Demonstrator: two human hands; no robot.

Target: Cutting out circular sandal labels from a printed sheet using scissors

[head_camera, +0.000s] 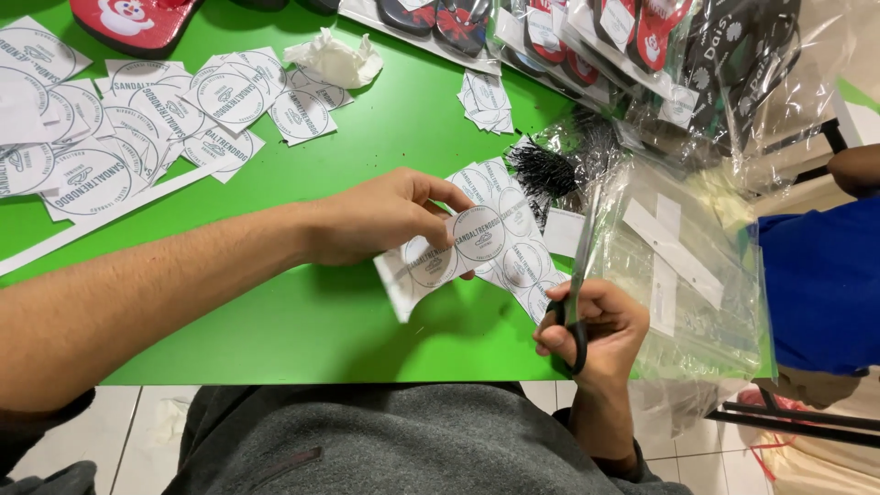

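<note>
Scissors (577,302) with black handles sit in the right hand (591,330), lower right of centre in the frame, fingers curled closed through the loops; the blades run up along the edge of a sheet of round printed labels (477,243), though exactly where they meet the paper is hard to make out against the clear plastic behind. The left hand (385,215), at the middle of the frame, pinches that sheet between thumb and fingers, holding it just above the green table (367,137). Part of the sheet is hidden under the fingers, and its lower left corner curls.

In the upper left lie many cut label pieces (137,128), overlapping, some running off the left edge. A crumpled white tissue (335,60) rests above them at top centre, and a small stack of cut labels (486,101) sits to its right. A red sandal (133,23) is cut off by the top edge. Across the upper right, bagged sandals (596,37) overlap in glossy wrap, their shapes blurred by glare. A stack of clear plastic bags (678,266) fills the right, with a bundle of black fasteners (545,170) beside it. At the far right edge another person's blue sleeve (820,284) shows only in part
</note>
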